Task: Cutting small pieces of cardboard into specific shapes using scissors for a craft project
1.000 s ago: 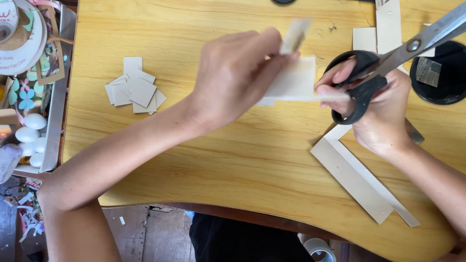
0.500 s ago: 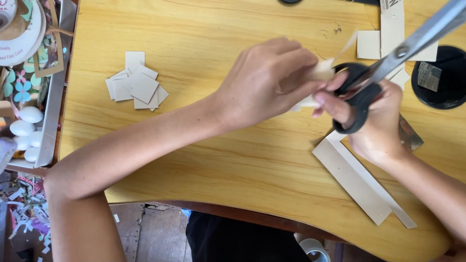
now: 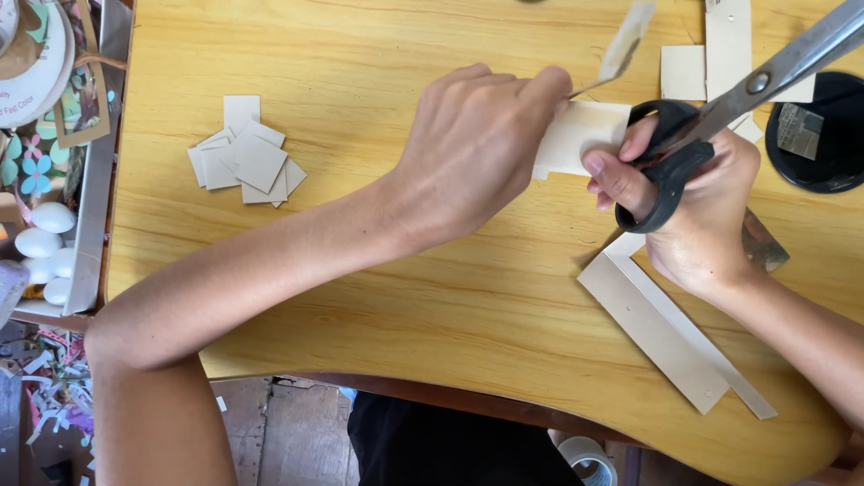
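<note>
My left hand (image 3: 477, 148) pinches a pale cardboard piece (image 3: 580, 135) above the wooden table (image 3: 360, 297), with a thin cut strip (image 3: 625, 40) sticking up past my fingers. My right hand (image 3: 697, 211) grips black-handled scissors (image 3: 711, 117), thumb and fingers through the loops, the metal blades pointing up to the right. The right hand's fingertips also touch the cardboard piece's right end. A heap of small cut cardboard squares (image 3: 245, 157) lies to the left.
Long cardboard strips (image 3: 666, 333) lie under my right wrist, more cardboard pieces (image 3: 711, 54) at the top right. A black round lid (image 3: 823, 135) sits at the right edge. A metal tray (image 3: 94, 180) with craft bits and white egg shapes (image 3: 45, 238) stands left.
My left hand turned the cardboard piece and moved slightly right. The cut strip swung upward. The scissors shifted a little lower against the piece.
</note>
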